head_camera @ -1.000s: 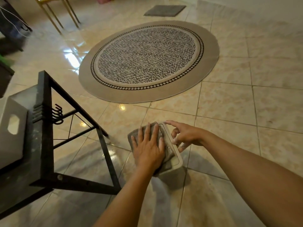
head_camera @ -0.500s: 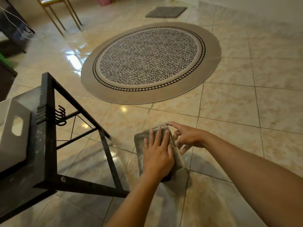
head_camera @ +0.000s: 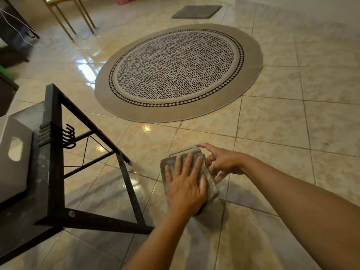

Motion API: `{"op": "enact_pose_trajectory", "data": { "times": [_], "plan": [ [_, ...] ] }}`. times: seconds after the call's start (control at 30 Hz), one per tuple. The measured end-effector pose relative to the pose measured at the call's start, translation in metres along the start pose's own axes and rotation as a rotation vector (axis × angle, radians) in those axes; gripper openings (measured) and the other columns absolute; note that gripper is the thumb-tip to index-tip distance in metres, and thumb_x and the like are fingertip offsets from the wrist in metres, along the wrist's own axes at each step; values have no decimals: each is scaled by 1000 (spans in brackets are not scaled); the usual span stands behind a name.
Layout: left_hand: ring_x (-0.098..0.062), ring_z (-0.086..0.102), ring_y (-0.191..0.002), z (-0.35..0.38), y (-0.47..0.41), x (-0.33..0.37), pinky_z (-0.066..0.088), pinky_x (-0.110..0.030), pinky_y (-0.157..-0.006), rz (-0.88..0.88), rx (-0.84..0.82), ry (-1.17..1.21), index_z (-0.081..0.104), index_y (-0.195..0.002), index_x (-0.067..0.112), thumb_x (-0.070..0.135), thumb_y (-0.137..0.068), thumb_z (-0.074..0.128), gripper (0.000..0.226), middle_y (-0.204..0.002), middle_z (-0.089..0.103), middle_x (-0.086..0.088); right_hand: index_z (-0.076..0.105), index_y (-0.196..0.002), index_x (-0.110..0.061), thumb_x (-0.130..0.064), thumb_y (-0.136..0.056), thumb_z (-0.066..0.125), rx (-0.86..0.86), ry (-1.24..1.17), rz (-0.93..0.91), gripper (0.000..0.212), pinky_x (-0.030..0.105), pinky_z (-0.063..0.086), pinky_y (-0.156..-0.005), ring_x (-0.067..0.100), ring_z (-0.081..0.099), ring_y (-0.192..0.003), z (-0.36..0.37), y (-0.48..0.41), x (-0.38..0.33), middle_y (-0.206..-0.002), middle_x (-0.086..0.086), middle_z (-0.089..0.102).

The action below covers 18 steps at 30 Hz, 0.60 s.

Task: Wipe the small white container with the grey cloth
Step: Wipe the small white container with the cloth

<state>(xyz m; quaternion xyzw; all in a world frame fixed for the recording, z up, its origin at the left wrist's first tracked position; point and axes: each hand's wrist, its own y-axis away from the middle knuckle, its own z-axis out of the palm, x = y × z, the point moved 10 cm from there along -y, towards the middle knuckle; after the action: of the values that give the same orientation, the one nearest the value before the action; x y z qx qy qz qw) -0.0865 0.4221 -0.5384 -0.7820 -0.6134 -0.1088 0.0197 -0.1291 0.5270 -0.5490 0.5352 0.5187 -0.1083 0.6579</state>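
Observation:
I hold the small white container (head_camera: 211,185) above the tiled floor, tilted, with its slotted top edge pointing away from me. A grey cloth (head_camera: 168,165) covers most of its near face. My left hand (head_camera: 186,186) lies flat on the cloth with fingers spread, pressing it against the container. My right hand (head_camera: 224,162) grips the container's right side, index finger along the top corner and the other fingers curled behind it. The cloth and my left hand hide the rest of the container.
A black metal-frame table (head_camera: 53,158) stands close on the left, with hooks (head_camera: 68,138) on its rail and a white box (head_camera: 13,152) on top. A round patterned rug (head_camera: 179,71) lies ahead, with a grey mat (head_camera: 196,11) and chair legs (head_camera: 66,18) beyond it.
My left hand has slid the cloth across the container's face. The container has turned in my right hand, so its slotted top edge now shows above the cloth.

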Motion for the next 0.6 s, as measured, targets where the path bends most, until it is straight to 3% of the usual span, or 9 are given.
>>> {"op": "enact_pose_trajectory", "data": {
  "times": [0.13, 0.3, 0.43, 0.6],
  "plan": [
    [-23, -27, -148, -9, -32, -31, -13, -54, -120, -123, 0, 23, -13, -155, 39, 54, -101, 16, 63, -165, -19, 6, 13, -155, -42, 22, -81, 51, 30, 41, -12, 105, 55, 61, -75, 26, 65, -74, 5, -5, -7, -83, 11, 56],
    [-21, -28, -148, 1, -2, 3, -14, -53, -120, 87, -36, -49, -14, -155, 37, 55, -99, 8, 63, -163, -23, 7, 11, -155, -41, 24, -82, 51, 2, -16, 10, 106, 53, 61, -76, 37, 69, -101, 7, -2, -5, -120, 17, 61],
    [-18, -24, -149, -11, -38, -30, -16, -48, -119, -38, 6, -41, -12, -156, 31, 52, -100, 13, 65, -165, -17, 4, 9, -155, -42, 23, -81, 51, 18, 17, 7, 107, 51, 62, -74, 37, 67, -84, 11, -8, -8, -99, 18, 59],
    [-19, -26, -148, -1, -4, 2, -17, -49, -119, 15, 8, -12, -12, -155, 33, 51, -100, 16, 64, -163, -20, 6, 15, -154, -42, 23, -82, 48, 10, -8, 6, 103, 51, 62, -74, 41, 69, -101, 7, -8, -6, -119, 24, 59]
  ]
}}
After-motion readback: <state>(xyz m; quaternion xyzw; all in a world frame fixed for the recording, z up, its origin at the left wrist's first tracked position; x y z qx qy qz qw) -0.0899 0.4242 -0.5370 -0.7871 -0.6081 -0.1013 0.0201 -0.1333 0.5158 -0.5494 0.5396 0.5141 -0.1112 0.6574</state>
